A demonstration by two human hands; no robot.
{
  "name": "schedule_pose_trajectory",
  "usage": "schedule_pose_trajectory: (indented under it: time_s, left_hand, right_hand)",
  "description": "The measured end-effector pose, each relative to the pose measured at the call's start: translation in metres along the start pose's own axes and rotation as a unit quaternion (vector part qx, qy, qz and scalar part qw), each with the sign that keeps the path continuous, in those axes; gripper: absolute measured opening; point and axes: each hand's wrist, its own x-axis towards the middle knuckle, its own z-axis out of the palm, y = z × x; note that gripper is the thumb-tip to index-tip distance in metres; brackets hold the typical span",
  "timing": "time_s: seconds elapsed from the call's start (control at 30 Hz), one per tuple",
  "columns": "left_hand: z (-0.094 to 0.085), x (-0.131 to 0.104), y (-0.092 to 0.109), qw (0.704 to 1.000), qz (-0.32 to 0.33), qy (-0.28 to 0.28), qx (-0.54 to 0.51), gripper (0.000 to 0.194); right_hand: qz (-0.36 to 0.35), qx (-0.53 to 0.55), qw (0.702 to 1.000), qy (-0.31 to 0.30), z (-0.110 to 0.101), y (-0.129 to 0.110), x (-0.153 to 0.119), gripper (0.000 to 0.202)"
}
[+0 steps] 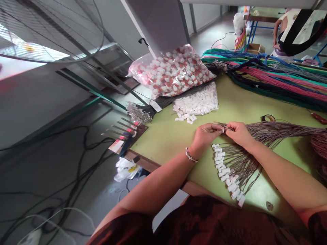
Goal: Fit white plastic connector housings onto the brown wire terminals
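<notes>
My left hand [207, 135] is closed in a pinch on a small white connector [223, 130], mostly covered by the fingertips. Just to its right, my right hand [239, 133] pinches the end of a brown wire, and the fingertips of both hands nearly meet. A long bundle of brown wires [273, 132] runs under and past the right hand toward the right side. Below the hands, a slanting row of white connectors [224, 172] lies on the green tabletop [166, 143], with brown wires attached to them.
Loose white connectors [187, 117] lie before a bag of white connectors [199, 102]. Behind stands a larger bag of white and orange parts [176, 73]. Coloured wire bundles [281, 76], a tape roll [268, 118] and a pronged metal rack [122, 131] are around. Another person [293, 27] sits far right.
</notes>
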Motion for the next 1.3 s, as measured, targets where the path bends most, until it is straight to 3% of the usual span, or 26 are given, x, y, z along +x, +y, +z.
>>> schedule_pose_trajectory:
  time_s: [0.17, 0.47, 0.57, 0.7, 0.8, 0.97, 1.03, 1.13, 1.23, 1.3]
  left_hand:
    - [0.004, 0.003, -0.004, 0.997, 0.061, 0.008, 0.042, 0.008]
    - [0.005, -0.001, 0.0, 0.998, 0.059, 0.021, 0.025, 0.008]
    - [-0.003, -0.004, 0.007, 0.996, 0.045, 0.012, 0.082, 0.007]
    - [-0.017, -0.019, 0.02, 0.958, 0.033, -0.045, 0.282, 0.012]
    - [-0.016, -0.04, 0.028, 0.919, 0.053, -0.102, 0.377, 0.024]
    - [0.004, -0.075, 0.028, 0.905, 0.055, -0.259, 0.332, 0.026]
    - [0.006, -0.078, 0.027, 0.903, 0.055, -0.289, 0.313, 0.026]
    - [-0.012, -0.062, 0.029, 0.916, 0.065, -0.212, 0.335, 0.026]
    - [-0.052, -0.031, 0.038, 0.901, 0.094, 0.001, 0.424, 0.025]
    - [-0.081, -0.01, 0.045, 0.873, 0.079, 0.098, 0.471, 0.022]
  right_hand:
    - [-0.009, -0.015, 1.0, 0.01, 0.004, 0.004, 0.0, 0.016]
    - [-0.021, -0.004, 1.0, -0.013, 0.0, 0.006, 0.001, 0.018]
    - [-0.018, -0.004, 0.999, -0.043, -0.004, 0.006, 0.001, 0.021]
    - [-0.031, -0.036, 0.997, -0.056, -0.006, 0.011, 0.004, 0.029]
    - [-0.072, -0.133, 0.987, -0.05, -0.003, 0.011, 0.006, 0.021]
    - [-0.117, -0.309, 0.943, -0.048, 0.006, 0.003, 0.004, 0.017]
    - [-0.137, -0.338, 0.93, -0.039, 0.008, 0.002, 0.002, 0.015]
    - [-0.171, -0.322, 0.93, -0.038, 0.009, 0.005, 0.0, 0.014]
    - [-0.215, -0.278, 0.936, -0.022, 0.008, 0.01, 0.0, 0.013]
    - [-0.233, -0.252, 0.939, -0.001, 0.008, 0.011, 0.0, 0.013]
